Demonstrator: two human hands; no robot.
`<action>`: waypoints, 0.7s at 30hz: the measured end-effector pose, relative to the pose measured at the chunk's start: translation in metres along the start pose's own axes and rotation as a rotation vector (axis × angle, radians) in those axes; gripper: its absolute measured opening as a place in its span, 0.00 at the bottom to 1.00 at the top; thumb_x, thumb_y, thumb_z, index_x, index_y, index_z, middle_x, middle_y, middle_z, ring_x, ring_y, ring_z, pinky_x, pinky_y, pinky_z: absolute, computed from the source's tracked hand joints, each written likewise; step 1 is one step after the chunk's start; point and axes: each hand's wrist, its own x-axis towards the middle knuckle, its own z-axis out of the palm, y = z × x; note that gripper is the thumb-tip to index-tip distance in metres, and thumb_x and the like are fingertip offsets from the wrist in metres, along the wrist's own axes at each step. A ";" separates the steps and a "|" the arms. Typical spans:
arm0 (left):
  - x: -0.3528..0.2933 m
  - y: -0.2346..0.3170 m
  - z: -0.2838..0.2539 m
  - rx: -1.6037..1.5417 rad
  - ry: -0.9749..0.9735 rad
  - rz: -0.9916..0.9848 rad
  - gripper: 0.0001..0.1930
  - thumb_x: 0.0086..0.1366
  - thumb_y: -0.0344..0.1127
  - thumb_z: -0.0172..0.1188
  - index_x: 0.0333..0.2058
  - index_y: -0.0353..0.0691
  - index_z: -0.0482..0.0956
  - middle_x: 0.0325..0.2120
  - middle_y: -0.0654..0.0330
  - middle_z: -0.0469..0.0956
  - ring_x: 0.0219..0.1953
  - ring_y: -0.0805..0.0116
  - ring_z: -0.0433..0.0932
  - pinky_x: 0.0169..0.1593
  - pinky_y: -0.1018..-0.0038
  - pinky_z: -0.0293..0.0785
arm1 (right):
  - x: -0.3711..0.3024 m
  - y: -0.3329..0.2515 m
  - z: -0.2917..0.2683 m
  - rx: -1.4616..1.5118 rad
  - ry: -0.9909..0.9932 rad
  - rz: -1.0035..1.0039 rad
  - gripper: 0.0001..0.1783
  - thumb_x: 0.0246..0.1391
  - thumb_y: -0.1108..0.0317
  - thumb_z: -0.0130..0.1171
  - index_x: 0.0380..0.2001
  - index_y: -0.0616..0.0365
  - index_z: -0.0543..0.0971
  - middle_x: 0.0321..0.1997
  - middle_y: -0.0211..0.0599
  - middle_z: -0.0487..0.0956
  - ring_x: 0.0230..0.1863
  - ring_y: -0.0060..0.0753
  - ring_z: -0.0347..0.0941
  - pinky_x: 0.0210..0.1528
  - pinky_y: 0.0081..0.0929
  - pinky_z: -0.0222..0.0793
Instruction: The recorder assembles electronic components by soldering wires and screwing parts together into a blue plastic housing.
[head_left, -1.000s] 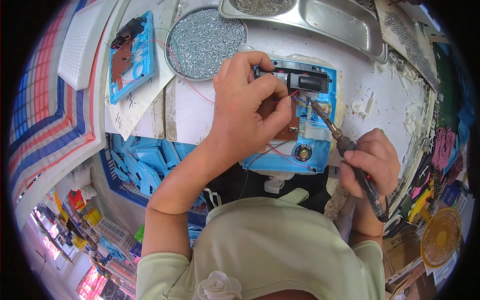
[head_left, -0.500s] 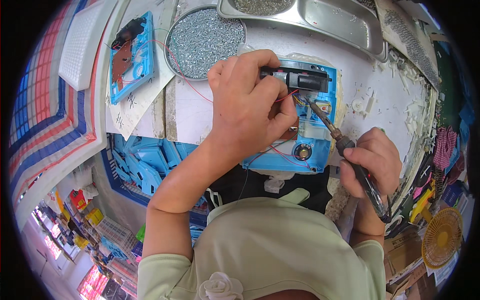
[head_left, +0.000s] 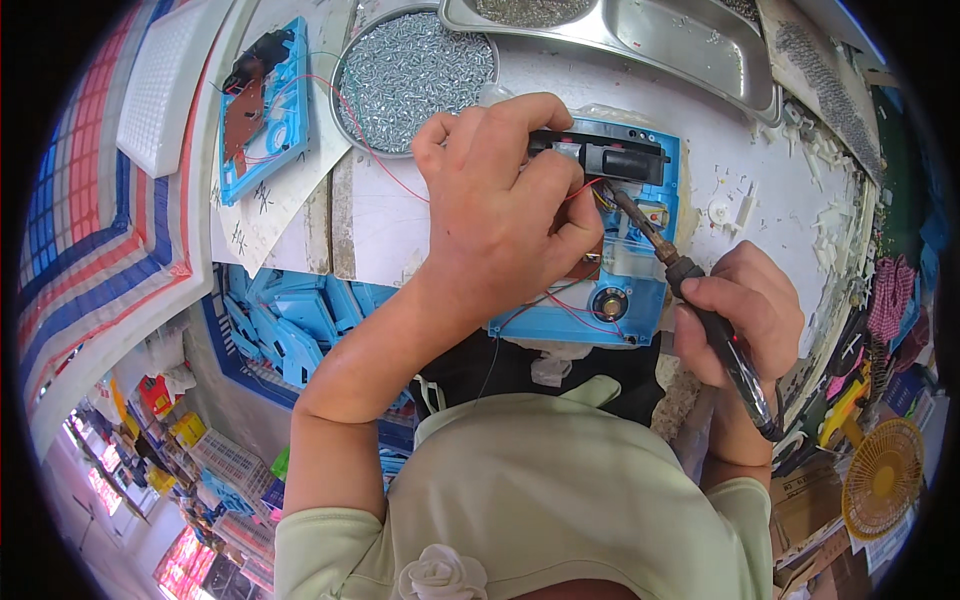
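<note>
A light blue plastic housing [head_left: 650, 290] lies open in front of me, with a black compartment, coloured wires and a small round speaker [head_left: 609, 304] inside. My left hand [head_left: 500, 205] reaches over its left part, thumb and fingers pinched on a thin red wire [head_left: 585, 188]. The wire's other stretch trails off left toward a second housing. In my right hand [head_left: 745, 315] is a soldering iron [head_left: 715, 325], gripped by its dark handle. Its tip points up-left into the housing, close to the wire end beside the left fingers. Whether the tip touches the wire I cannot tell.
A round metal tray of small screws [head_left: 415, 85] stands behind my left hand. Another blue housing [head_left: 265, 125] lies at the far left. Steel trays [head_left: 690, 50] are at the back. White plastic scraps [head_left: 830, 225] lie right; a crate of blue parts [head_left: 290, 320] sits below left.
The soldering iron's tip has moved slightly up and left, closer to my left fingers and the red wire. My left hand keeps its pinch; the view has shifted a little.
</note>
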 end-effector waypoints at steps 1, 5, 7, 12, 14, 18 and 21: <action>0.000 0.000 0.000 0.001 0.002 0.001 0.10 0.42 0.29 0.70 0.25 0.46 0.79 0.46 0.61 0.77 0.34 0.67 0.71 0.49 0.65 0.59 | 0.000 0.000 0.000 0.001 0.001 0.000 0.17 0.39 0.78 0.71 0.37 0.57 0.82 0.19 0.30 0.70 0.19 0.34 0.65 0.21 0.28 0.58; 0.001 0.000 0.000 0.012 0.004 0.002 0.10 0.42 0.29 0.70 0.24 0.46 0.79 0.46 0.61 0.77 0.34 0.68 0.71 0.49 0.65 0.58 | 0.002 -0.001 0.000 0.003 -0.001 0.003 0.17 0.39 0.78 0.71 0.37 0.57 0.82 0.19 0.30 0.70 0.19 0.34 0.64 0.21 0.28 0.57; 0.001 0.000 0.000 0.013 0.006 0.001 0.09 0.42 0.29 0.70 0.24 0.46 0.79 0.46 0.61 0.77 0.34 0.68 0.70 0.49 0.65 0.58 | 0.003 -0.001 0.000 -0.002 -0.006 0.005 0.17 0.40 0.78 0.72 0.37 0.57 0.82 0.19 0.30 0.70 0.19 0.34 0.65 0.21 0.28 0.57; 0.001 0.000 0.001 0.013 0.020 0.009 0.09 0.42 0.30 0.70 0.24 0.46 0.79 0.46 0.62 0.77 0.34 0.67 0.70 0.49 0.65 0.58 | 0.002 -0.001 -0.001 -0.005 -0.007 0.019 0.16 0.42 0.76 0.72 0.38 0.56 0.82 0.19 0.30 0.71 0.19 0.34 0.65 0.21 0.28 0.58; 0.001 -0.001 0.002 0.015 0.023 0.015 0.09 0.42 0.30 0.70 0.24 0.46 0.79 0.46 0.62 0.77 0.34 0.67 0.70 0.49 0.65 0.58 | 0.002 -0.001 -0.001 -0.012 -0.004 0.024 0.15 0.43 0.75 0.72 0.38 0.56 0.82 0.19 0.30 0.71 0.19 0.34 0.65 0.21 0.29 0.58; 0.001 -0.001 0.001 0.019 0.018 0.018 0.09 0.42 0.30 0.69 0.24 0.46 0.79 0.46 0.62 0.77 0.34 0.67 0.70 0.49 0.64 0.58 | 0.002 -0.001 -0.001 0.000 0.007 0.033 0.15 0.44 0.74 0.72 0.38 0.56 0.82 0.18 0.30 0.71 0.19 0.35 0.66 0.21 0.29 0.58; 0.001 0.000 0.001 0.021 0.015 0.017 0.09 0.42 0.30 0.69 0.24 0.46 0.79 0.46 0.62 0.77 0.34 0.67 0.70 0.49 0.64 0.58 | 0.001 -0.001 -0.003 0.003 -0.011 0.036 0.15 0.44 0.74 0.73 0.38 0.57 0.83 0.18 0.31 0.70 0.19 0.35 0.66 0.21 0.29 0.58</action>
